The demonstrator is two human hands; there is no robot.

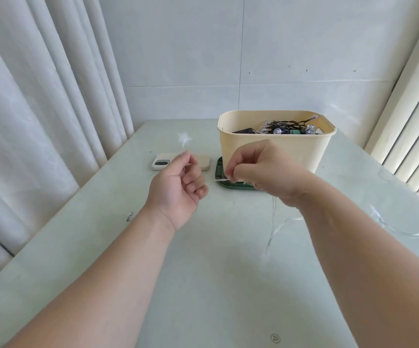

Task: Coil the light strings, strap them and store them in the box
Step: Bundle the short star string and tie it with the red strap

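Note:
A cream plastic box (273,149) stands on the table at the back right, with a dark-wired light string with clear bulbs (288,128) inside it. My right hand (261,169) hovers in front of the box and pinches a small white strap end (222,180). A thin clear wire light string (273,222) hangs from that hand and trails across the table to the right (389,227). My left hand (180,189) is raised beside it, fingers curled, with a very thin wire seemingly running through them; the grip is hard to make out.
A dark green lid (219,172) lies under the box. A beige phone (162,163) lies flat behind my left hand. A small metal clip (129,216) sits near the table's left edge. Curtains hang at left, blinds at right.

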